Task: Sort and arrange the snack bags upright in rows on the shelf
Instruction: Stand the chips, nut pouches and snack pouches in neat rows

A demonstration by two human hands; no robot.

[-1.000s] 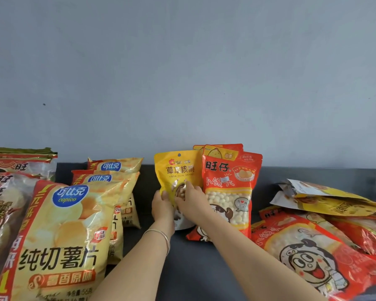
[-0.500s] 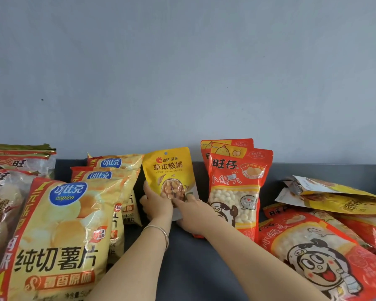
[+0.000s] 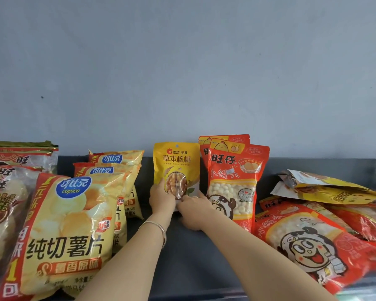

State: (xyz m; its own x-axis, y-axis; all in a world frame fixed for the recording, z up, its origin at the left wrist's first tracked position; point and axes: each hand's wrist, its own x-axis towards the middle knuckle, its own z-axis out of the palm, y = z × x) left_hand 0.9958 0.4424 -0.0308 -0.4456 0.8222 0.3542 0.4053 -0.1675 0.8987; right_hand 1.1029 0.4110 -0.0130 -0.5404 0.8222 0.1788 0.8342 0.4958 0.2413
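Head view: both hands hold the small yellow plastic walnut pouch (image 3: 176, 164) upright on the dark grey shelf (image 3: 189, 253), near the wall. Left hand (image 3: 162, 199) closes around its lower left edge, right hand (image 3: 193, 210) grips its bottom. Just right stands the red milk-ball bag (image 3: 234, 183); left stand yellow chip bags (image 3: 70, 231).

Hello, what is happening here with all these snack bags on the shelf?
A person is sorting snack bags on a dark shelf. Both hands, the left hand and the right hand, hold the bottom of a yellow walnut bag and stand it upright near the wall. It is between the yellow chip bags on the left, already upright in a row, and the upright red bags on the right. Further right, a pile of red and yellow bags lies flat, not yet arranged.
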